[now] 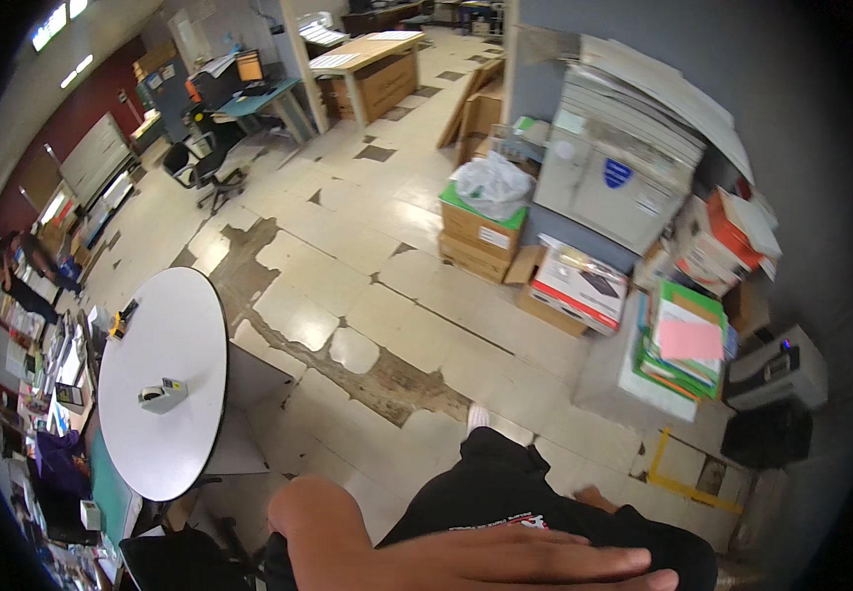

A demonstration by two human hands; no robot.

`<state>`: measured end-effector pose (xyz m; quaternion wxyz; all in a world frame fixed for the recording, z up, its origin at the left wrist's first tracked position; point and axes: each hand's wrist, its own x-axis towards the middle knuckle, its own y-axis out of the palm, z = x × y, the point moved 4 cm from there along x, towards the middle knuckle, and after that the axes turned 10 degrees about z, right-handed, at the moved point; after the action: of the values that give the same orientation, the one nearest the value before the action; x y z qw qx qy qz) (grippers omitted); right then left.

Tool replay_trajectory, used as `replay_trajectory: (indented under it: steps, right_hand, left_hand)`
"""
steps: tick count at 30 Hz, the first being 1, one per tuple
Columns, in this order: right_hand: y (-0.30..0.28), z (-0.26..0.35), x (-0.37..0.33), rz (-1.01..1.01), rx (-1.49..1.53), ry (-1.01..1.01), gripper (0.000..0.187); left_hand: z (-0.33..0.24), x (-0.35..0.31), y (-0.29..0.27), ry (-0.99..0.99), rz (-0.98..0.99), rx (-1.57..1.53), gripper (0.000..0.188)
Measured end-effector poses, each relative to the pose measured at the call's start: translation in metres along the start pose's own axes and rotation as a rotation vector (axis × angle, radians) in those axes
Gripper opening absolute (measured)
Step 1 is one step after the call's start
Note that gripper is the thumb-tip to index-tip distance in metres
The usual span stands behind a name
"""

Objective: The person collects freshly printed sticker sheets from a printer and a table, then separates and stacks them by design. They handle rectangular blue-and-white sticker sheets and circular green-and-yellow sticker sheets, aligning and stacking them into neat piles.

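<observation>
My left hand (535, 561) lies across the lower edge, large and close, its fingers stretched out to the right over my black clothing (535, 488). Nothing shows in its grip, so it is open. A small patch of bare skin (594, 497) beyond the clothing looks like part of my right hand, but its fingers are too small and covered to read. One foot in pale footwear (478, 419) stands on the tiled floor ahead. Nearest on the left is a round white table (165, 325) carrying a tape dispenser (163, 394) and a yellow-and-black tool (122, 320).
At right stand stacked cartons (476, 241) under a plastic bag, a grey printer (614, 167), a red-and-white box (579, 286) and folders with pink paper (688, 340). Broken tiles (377, 379) cross the floor. An office chair (205, 172) and two people (28, 271) are farther left.
</observation>
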<state>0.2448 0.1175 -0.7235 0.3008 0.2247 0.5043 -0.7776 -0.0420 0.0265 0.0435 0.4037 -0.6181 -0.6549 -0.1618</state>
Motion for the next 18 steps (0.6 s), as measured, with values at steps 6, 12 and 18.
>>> replay_trajectory:
  steps: [6, 12, 18]
  right_hand:
    - [-0.003, -0.018, -0.020, 0.335, 0.861, 0.441, 0.045]
    - [-0.177, -0.045, 0.189, 0.078, 0.645, 0.268, 0.051]
    - [-0.487, 0.022, 0.277, -0.550, 0.907, -0.208, 0.028]
  left_hand:
    - [0.019, -0.109, -0.102, -0.631, -0.293, 0.586, 0.022]
    - [0.121, -0.495, -0.122, -1.948, -0.452, 0.982, 0.042]
    - [0.055, -0.735, 0.104, -2.554, -0.310, 0.351, 0.042]
